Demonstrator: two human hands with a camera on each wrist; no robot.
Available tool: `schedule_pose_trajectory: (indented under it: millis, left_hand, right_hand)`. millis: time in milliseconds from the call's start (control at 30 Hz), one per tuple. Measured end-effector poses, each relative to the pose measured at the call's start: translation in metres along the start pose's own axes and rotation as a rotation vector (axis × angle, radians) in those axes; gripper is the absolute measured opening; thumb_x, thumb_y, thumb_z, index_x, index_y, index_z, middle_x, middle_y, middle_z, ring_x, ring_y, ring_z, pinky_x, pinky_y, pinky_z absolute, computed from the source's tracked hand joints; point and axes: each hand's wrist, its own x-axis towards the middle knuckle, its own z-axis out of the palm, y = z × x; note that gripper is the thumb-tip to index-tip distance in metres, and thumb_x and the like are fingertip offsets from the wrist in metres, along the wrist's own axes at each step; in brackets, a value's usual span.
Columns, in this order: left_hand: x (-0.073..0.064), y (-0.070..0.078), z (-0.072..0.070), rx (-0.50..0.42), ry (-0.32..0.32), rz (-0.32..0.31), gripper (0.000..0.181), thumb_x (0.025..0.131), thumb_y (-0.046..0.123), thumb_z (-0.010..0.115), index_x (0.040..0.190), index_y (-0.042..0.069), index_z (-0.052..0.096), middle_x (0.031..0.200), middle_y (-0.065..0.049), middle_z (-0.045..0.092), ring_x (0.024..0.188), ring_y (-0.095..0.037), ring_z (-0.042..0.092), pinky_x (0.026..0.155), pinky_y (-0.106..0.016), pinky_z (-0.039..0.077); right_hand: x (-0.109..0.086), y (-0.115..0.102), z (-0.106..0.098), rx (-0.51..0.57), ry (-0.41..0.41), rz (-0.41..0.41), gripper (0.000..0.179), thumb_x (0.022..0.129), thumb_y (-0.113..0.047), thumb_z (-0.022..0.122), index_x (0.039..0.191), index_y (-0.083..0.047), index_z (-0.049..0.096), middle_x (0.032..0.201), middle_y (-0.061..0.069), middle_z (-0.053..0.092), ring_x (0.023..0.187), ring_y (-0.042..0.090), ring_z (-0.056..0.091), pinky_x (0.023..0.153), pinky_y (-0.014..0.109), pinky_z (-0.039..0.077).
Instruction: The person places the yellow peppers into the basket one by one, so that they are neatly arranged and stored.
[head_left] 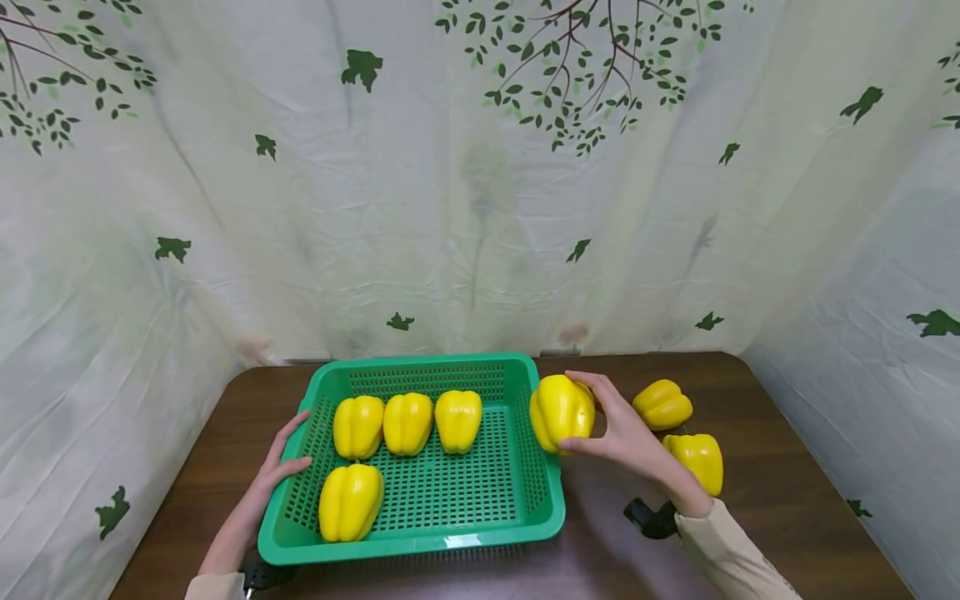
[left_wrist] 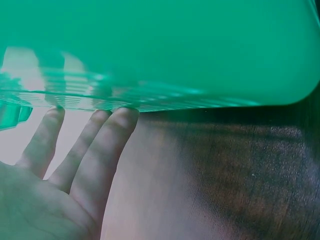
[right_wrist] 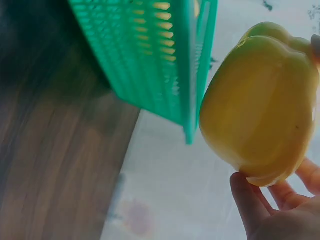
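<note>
My right hand holds a yellow bell pepper between thumb and fingers, at the right rim of the green plastic basket. In the right wrist view this pepper is up close, beside the perforated basket wall. My left hand rests on the basket's left rim. Its fingers lie straight, tips at the outer wall in the left wrist view. Inside the basket, three peppers form a back row and another pepper lies at front left.
Two more yellow peppers lie on the brown wooden table right of the basket: one farther back, one nearer behind my right wrist. A white curtain with leaf prints hangs behind the table and along its sides.
</note>
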Motion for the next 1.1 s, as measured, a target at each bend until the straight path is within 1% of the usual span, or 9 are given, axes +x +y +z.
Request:
schedule_pose_trajectory:
  millis: [267,367,500,633,800,900,1000,1100]
  left_hand:
    - [0.001,-0.001,0.000,-0.001,-0.002,0.031,0.059,0.099,0.000,0.035,0.151,0.024,0.022,0.136,0.008,0.024,0.111,-0.001,0.050,0.083,-0.023,0.049]
    - [0.001,-0.002,0.000,-0.006,-0.013,0.051,0.060,0.098,-0.001,0.034,0.151,0.025,0.022,0.136,0.009,0.025,0.111,-0.001,0.050,0.083,-0.023,0.049]
    - [0.002,-0.003,-0.001,-0.006,-0.027,0.095,0.061,0.097,-0.004,0.033,0.151,0.024,0.023,0.137,0.009,0.027,0.112,-0.001,0.049,0.084,-0.022,0.048]
    - [0.003,-0.004,-0.002,-0.007,-0.034,0.110,0.061,0.097,-0.005,0.033,0.151,0.024,0.024,0.137,0.009,0.028,0.112,-0.001,0.049,0.084,-0.021,0.048]
    - [0.002,-0.003,-0.001,0.000,-0.031,0.100,0.061,0.097,-0.004,0.033,0.151,0.024,0.023,0.136,0.010,0.027,0.112,0.000,0.049,0.083,-0.022,0.048]
    - [0.002,-0.002,-0.001,0.007,-0.020,0.073,0.060,0.098,-0.002,0.034,0.152,0.023,0.021,0.136,0.009,0.026,0.111,0.000,0.049,0.083,-0.023,0.048]
    - [0.002,-0.001,0.000,0.012,-0.012,0.052,0.060,0.098,0.000,0.035,0.152,0.023,0.021,0.136,0.010,0.025,0.111,0.000,0.049,0.083,-0.022,0.048]
    - [0.002,-0.002,0.000,0.015,-0.016,0.060,0.061,0.098,-0.001,0.035,0.152,0.024,0.021,0.136,0.010,0.026,0.112,0.001,0.048,0.084,-0.021,0.047]
  right_hand:
    - [0.007,-0.014,0.010,0.009,-0.032,-0.042,0.083,0.074,-0.031,0.083,0.142,-0.017,0.038,0.137,0.000,0.041,0.115,0.019,0.047,0.096,0.047,0.041]
    - [0.010,-0.018,0.014,0.012,-0.046,-0.045,0.082,0.074,-0.032,0.083,0.142,-0.018,0.039,0.137,0.000,0.041,0.114,0.019,0.047,0.095,0.046,0.041]
    - [0.013,-0.023,0.021,0.009,-0.060,-0.047,0.082,0.074,-0.034,0.082,0.141,-0.017,0.039,0.136,0.001,0.040,0.113,0.019,0.047,0.093,0.046,0.042]
    - [0.017,-0.027,0.029,0.001,-0.072,-0.051,0.083,0.073,-0.035,0.082,0.141,-0.015,0.039,0.137,0.001,0.041,0.113,0.018,0.047,0.093,0.045,0.043]
    - [0.022,-0.034,0.038,0.009,-0.094,-0.055,0.084,0.074,-0.036,0.082,0.142,-0.012,0.039,0.136,0.001,0.041,0.112,0.017,0.047,0.094,0.043,0.043]
    - [0.024,-0.038,0.043,0.023,-0.102,-0.067,0.084,0.073,-0.034,0.082,0.141,-0.009,0.040,0.136,0.001,0.041,0.113,0.017,0.047,0.094,0.044,0.042]
    - [0.027,-0.042,0.048,0.029,-0.108,-0.074,0.084,0.073,-0.035,0.082,0.141,-0.011,0.040,0.137,0.000,0.041,0.114,0.017,0.046,0.095,0.044,0.042]
    - [0.029,-0.045,0.054,0.028,-0.118,-0.071,0.084,0.072,-0.035,0.083,0.141,-0.013,0.040,0.138,-0.001,0.040,0.115,0.017,0.046,0.095,0.043,0.042]
